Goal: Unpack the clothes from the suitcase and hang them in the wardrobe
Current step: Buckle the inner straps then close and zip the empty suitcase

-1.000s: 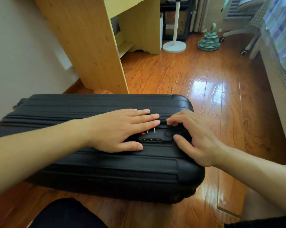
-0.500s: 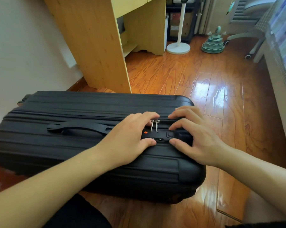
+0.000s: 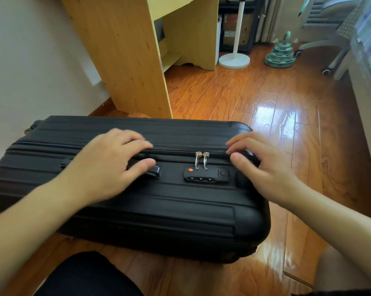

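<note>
Head view: the black ribbed hard-shell suitcase [image 3: 137, 189] lies shut on the wooden floor [image 3: 265, 99], filling the lower centre. The left hand [image 3: 107, 165] and right hand [image 3: 263, 167] have slid apart, fingers loosely spread, gripping nothing, uncovering the silver zipper pulls [image 3: 201, 160] at the combination lock [image 3: 205, 175]. Unzipping likely follows.

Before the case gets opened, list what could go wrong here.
1. The two zipper pulls seem still seated in the lock; tugging them could bend them.
2. The suitcase lies close to the wooden desk, so the swinging lid may hit it.
</note>
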Motion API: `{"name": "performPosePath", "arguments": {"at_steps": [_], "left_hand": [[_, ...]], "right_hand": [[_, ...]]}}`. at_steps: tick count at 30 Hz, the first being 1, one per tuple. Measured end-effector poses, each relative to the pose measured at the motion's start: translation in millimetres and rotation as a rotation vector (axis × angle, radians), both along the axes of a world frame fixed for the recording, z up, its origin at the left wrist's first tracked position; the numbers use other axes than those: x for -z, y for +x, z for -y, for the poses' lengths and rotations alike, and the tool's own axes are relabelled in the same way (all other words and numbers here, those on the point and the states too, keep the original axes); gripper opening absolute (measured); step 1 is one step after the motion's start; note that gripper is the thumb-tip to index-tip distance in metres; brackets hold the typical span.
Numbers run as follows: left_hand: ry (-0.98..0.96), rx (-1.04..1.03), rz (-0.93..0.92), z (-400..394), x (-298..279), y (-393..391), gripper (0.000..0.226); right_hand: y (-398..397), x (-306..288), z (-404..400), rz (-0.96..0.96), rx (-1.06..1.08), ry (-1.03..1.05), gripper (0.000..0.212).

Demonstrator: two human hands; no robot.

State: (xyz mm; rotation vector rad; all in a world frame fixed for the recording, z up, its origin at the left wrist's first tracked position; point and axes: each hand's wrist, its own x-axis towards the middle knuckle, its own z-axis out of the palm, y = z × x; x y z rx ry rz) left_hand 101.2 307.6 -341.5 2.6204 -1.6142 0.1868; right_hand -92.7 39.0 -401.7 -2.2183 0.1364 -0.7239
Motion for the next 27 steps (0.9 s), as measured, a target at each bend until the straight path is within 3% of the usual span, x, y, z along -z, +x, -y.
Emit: {"name": "performPosePath", "arguments": {"at_steps": [2, 4, 6, 9, 10, 12, 15, 21, 24, 27], "left_hand": [[-0.001, -0.102, -0.038, -18.5, 13.7, 11.2, 0.064], [-0.143, -0.082, -0.021, -25.5, 29.9, 13.8, 0.060], [-0.231, -0.088, 0.001, -22.9, 33.9, 14.4, 0.055], [-0.254, -0.145, -0.001, -18.6, 33.0, 15.2, 0.052], [-0.246, -0.154, 0.003, -18.2, 33.1, 15.0, 0.052], [-0.238, -0.161, 0.005, -17.6, 33.7, 14.6, 0.053], [-0.225, -0.208, 0.012, -14.0, 37.0, 12.7, 0.056], [-0.290, -0.406, 0.098, 4.8, 45.6, -0.7, 0.053], [-0.306, -0.400, 0.121, -0.8, 43.8, -4.1, 0.049], [-0.289, -0.378, 0.118, -6.8, 41.1, -9.0, 0.044]], "right_hand": [[10.8, 3.7, 12.4, 0.003, 0.287, 0.204, 0.014], [21.1, 16.4, 32.5, -0.081, 0.579, 0.449, 0.009], [17.7, 47.1, 51.2, -0.348, 0.714, 0.691, 0.008], [-7.1, 103.9, 57.5, -1.016, 0.487, 1.002, 0.039], [-12.8, 115.2, 55.9, -1.140, 0.393, 1.046, 0.042], [-10.4, 116.5, 47.3, -1.162, 0.354, 1.105, 0.020], [-4.4, 112.7, 33.8, -1.126, 0.415, 1.174, 0.034], [-30.9, 127.8, 19.2, -0.821, 0.520, 1.245, 0.015], [-47.1, 125.6, 21.3, -0.861, 0.597, 1.076, 0.023], [-59.1, 97.8, 20.5, -1.024, 0.370, 0.865, 0.023]]}}
